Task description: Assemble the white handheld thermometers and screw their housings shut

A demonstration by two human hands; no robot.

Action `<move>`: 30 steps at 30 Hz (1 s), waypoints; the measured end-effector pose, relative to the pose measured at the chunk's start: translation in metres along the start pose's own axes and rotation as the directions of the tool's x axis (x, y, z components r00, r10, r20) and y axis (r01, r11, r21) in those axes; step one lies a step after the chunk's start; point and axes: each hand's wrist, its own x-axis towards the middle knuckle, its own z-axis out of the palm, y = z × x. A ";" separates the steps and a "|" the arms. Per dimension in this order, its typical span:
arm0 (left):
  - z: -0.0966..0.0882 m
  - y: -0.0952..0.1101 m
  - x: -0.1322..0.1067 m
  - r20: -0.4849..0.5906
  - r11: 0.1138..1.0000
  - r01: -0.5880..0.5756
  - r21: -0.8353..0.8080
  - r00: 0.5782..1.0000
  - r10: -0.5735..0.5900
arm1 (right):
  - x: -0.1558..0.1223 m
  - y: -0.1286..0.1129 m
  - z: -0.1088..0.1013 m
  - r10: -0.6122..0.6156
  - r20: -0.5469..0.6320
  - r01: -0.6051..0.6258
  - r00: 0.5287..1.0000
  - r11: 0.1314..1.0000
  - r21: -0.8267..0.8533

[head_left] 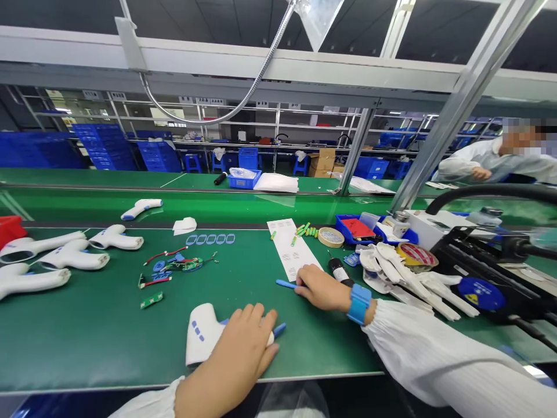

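My left hand (243, 342) lies over a white gun-shaped plastic housing (201, 331) near the front edge of the bench, its fingers curved round the handle. Three small blue buttons show on the housing, and a blue piece (279, 330) sticks out beyond my fingers. Thumb and fingers of my right hand (319, 287) pinch a thin blue stick (285, 284), just below a white sheet (290, 247) of printed labels. To the left lie green circuit boards with red wires (187, 265), a small green board (151, 300) and several blue ring-shaped parts (210, 239).
Several white housings (73, 255) lie at the left. Small green cells (307, 230), a tape roll (331, 237), a black electric screwdriver (339, 270), white shell parts (404, 276) and a black machine (478, 267) fill the right. A co-worker (496, 159) sits across the conveyor.
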 end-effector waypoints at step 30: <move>0.015 -0.021 -0.029 -0.312 0.983 -0.081 -0.163 0.950 0.027 | -0.038 -0.030 0.011 -0.086 0.315 -0.120 0.945 0.807 0.579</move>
